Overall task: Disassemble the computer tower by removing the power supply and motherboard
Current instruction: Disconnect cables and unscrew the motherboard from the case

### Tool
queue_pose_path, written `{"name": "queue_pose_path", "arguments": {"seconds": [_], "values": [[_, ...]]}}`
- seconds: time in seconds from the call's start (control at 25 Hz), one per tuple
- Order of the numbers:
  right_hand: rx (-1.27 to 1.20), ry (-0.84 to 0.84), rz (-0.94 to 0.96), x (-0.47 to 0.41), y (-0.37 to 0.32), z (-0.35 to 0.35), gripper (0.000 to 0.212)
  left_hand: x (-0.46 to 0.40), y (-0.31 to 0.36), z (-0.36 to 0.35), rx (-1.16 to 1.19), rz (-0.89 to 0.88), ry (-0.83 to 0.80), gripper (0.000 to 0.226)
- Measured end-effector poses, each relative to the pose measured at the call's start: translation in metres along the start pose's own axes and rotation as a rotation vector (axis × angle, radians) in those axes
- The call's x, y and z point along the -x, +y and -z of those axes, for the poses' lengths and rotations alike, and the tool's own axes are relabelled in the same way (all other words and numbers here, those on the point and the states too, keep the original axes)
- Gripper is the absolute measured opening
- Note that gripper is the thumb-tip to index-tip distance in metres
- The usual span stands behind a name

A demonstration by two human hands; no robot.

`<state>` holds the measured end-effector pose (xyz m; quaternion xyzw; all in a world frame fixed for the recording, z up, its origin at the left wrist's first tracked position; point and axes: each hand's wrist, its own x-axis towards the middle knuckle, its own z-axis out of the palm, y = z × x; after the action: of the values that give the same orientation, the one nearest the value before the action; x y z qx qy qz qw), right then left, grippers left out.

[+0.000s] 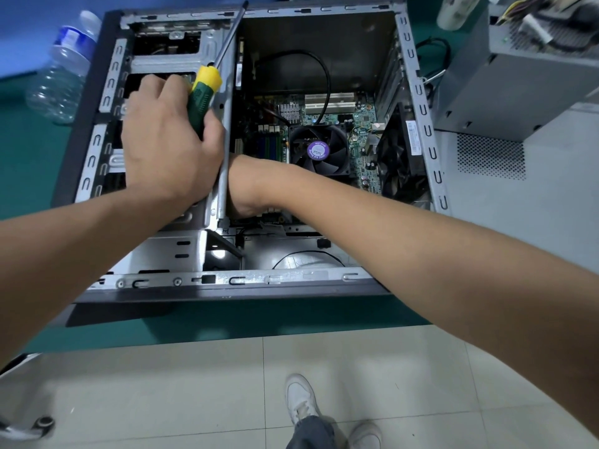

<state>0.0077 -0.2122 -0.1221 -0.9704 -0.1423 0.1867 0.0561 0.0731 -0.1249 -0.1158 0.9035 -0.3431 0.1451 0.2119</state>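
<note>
Left hand [162, 137] grips screwdriver [204, 95] | purple fan label [318, 151] unreadable

A green surface [32, 150] is seen carrying the open computer tower [246, 286], which lies on its side directly beneath the fingers [152, 89]. A clear plastic bottle [61, 79] is laid just left of the fingers, and well to their right a grey power supply [518, 85] is set on a pale panel [534, 215].
</note>
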Motion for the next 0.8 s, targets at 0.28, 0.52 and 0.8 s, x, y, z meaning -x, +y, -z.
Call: {"name": "queue_pose_path", "arguments": {"seconds": [0.28, 0.52, 0.8], "values": [[-0.081, 0.035, -0.086, -0.002, 0.007, -0.004, 0.032, -0.001, 0.000, 0.001, 0.003, 0.003, 0.004, 0.037], [-0.105, 0.058, -0.045, -0.002, 0.004, -0.004, 0.031, -0.001, 0.001, 0.001, -0.001, 0.001, -0.002, 0.035], [-0.064, 0.022, -0.039, -0.003, 0.011, -0.004, 0.032, -0.001, 0.001, 0.002, -0.008, -0.007, -0.004, 0.036]]}}
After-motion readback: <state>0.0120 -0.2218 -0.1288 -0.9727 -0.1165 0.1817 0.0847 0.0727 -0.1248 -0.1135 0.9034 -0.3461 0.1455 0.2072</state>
